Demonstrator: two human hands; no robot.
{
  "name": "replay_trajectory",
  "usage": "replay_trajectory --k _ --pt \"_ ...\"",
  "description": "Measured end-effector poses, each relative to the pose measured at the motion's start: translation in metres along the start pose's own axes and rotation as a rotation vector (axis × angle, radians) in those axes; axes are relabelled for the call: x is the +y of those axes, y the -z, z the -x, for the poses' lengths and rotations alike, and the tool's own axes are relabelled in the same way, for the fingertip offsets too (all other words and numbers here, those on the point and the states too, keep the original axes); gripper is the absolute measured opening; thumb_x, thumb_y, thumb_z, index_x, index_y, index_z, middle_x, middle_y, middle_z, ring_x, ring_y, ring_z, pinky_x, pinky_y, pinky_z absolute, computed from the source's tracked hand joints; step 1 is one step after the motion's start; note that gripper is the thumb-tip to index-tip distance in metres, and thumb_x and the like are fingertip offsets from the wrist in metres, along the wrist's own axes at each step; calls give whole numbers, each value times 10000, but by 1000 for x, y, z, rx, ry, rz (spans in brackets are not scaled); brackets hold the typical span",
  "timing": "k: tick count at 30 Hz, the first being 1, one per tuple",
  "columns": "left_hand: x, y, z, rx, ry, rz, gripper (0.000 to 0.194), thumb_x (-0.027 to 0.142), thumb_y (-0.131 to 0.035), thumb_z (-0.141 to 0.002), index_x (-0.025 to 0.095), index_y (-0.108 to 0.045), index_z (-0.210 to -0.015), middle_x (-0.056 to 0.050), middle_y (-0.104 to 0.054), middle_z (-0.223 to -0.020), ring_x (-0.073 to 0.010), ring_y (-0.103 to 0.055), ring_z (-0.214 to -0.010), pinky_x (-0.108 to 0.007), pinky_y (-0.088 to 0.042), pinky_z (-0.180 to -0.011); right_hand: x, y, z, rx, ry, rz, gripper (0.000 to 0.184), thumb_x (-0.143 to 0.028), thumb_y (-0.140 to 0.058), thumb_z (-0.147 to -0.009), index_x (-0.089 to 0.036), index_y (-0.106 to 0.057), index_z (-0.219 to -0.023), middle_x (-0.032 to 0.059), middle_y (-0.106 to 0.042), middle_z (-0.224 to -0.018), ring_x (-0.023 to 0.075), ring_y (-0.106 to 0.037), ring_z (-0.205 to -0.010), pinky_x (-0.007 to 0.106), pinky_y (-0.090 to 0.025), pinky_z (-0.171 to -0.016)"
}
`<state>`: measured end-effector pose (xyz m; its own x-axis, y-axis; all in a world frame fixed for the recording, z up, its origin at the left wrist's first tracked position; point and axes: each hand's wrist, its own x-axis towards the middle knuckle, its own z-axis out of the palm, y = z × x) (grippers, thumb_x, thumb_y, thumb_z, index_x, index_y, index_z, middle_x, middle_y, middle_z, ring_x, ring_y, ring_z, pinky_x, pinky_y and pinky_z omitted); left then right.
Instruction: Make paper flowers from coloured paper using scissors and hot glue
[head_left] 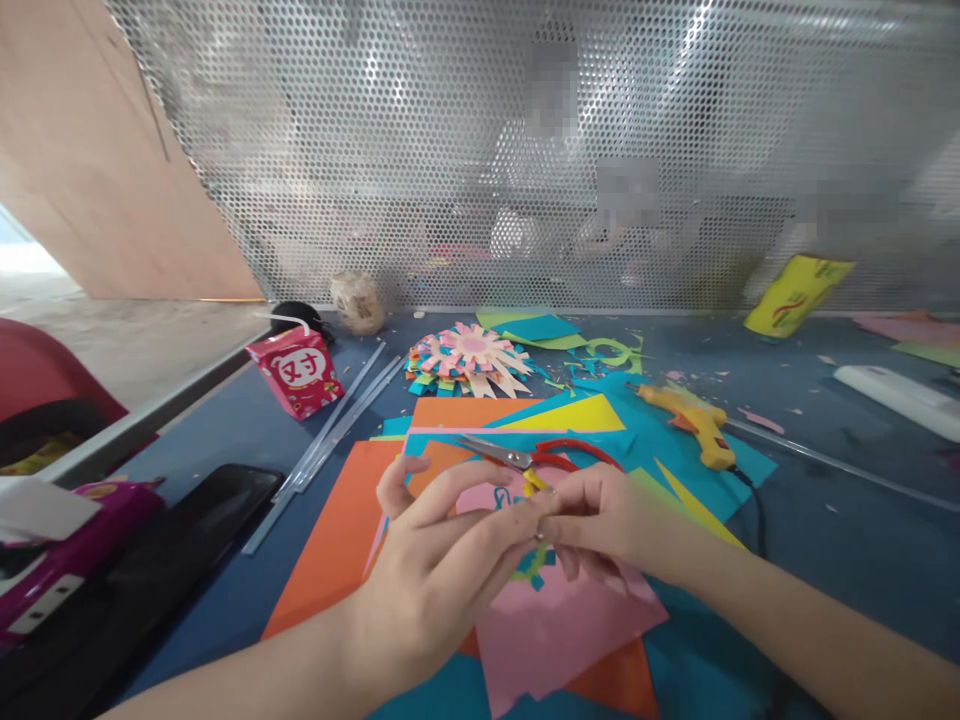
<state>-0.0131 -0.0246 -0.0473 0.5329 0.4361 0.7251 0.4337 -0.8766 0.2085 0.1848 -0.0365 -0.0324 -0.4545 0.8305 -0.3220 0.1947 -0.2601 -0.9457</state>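
Note:
My left hand (442, 560) and my right hand (600, 515) meet over a pink paper sheet (555, 620). Both pinch a small paper piece of yellow, green and blue strips (534, 560), mostly hidden by the fingers. Just beyond the fingertips lie red-handled scissors (540, 458) on stacked orange, yellow and blue sheets (465, 412). A finished layered paper flower (471, 358) lies farther back.
A yellow glue gun (694, 420) with a black cord lies to the right. A red drink carton (296, 370) with a straw stands at the left, near grey strips (337, 425) and a black phone (217, 510). A perforated metal screen (525, 150) closes the back; people sit behind it.

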Motion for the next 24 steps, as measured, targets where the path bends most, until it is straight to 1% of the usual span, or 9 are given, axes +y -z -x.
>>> replay_trajectory --k 5,7,9,11,12,16,19,21,24 --pt "5 1 -3 59 99 4 610 154 -641 -752 353 -395 -1274 62 -713 -699 -239 -616 -872 -398 -155 -919 3 -2 -1 31 32 -1 366 -470 -635 -737 -134 -546 -626 -9 -583 -544 34 -411 -295 128 -269 -268" --pt "6 1 -7 58 128 30 628 184 -645 -758 343 -356 -1292 71 -709 -672 -241 -610 -878 -389 -173 -889 1 -3 0 46 44 4 342 -442 -616 -759 -138 -542 -620 -15 -573 -530 34 -409 -299 127 -260 -265" --pt "6 2 -10 43 130 51 651 201 -649 -760 355 -324 -1302 75 -710 -687 -238 -602 -886 -386 -176 -874 -2 -5 1 58 55 13 313 -391 -592 -781 -143 -533 -600 -37 -520 -457 34 -382 -285 129 -240 -258" --pt "5 2 -10 10 128 67 702 226 -659 -755 359 -274 -1327 81 -707 -693 -234 -589 -894 -382 -168 -876 -4 -6 3 61 66 29 285 -341 -577 -790 -147 -534 -586 -57 -455 -393 34 -353 -271 132 -233 -258" --pt "5 3 -10 -14 128 70 723 233 -659 -756 355 -250 -1340 84 -703 -696 -228 -581 -892 -378 -164 -876 -4 -7 4 60 72 40 267 -320 -581 -785 -147 -540 -587 -57 -455 -395 33 -353 -276 131 -244 -266" --pt "5 3 -6 -89 84 85 749 194 -609 -794 340 -160 -1376 84 -689 -726 -202 -549 -864 -350 -183 -838 -1 -7 4 73 99 86 190 -290 -595 -765 -142 -593 -646 -20 -557 -525 31 -403 -335 129 -300 -316" --pt "5 3 -1 -116 68 96 784 149 -568 -813 340 -77 -1393 76 -689 -741 -204 -544 -851 -350 -196 -826 3 -5 4 64 108 103 133 -264 -594 -756 -152 -632 -696 -18 -574 -548 33 -406 -344 132 -303 -324" --pt "6 3 1 -115 71 101 823 154 -570 -809 344 -24 -1396 78 -689 -726 -209 -557 -811 -357 -186 -836 4 -4 3 52 115 109 110 -248 -599 -747 -158 -649 -708 -20 -577 -549 34 -406 -348 132 -300 -325" --pt "8 5 2 -73 55 107 852 135 -561 -804 347 16 -1395 98 -690 -688 -203 -568 -724 -360 -164 -845 4 -3 3 51 123 109 142 -285 -612 -752 -156 -650 -707 -14 -579 -549 36 -407 -347 133 -288 -318"
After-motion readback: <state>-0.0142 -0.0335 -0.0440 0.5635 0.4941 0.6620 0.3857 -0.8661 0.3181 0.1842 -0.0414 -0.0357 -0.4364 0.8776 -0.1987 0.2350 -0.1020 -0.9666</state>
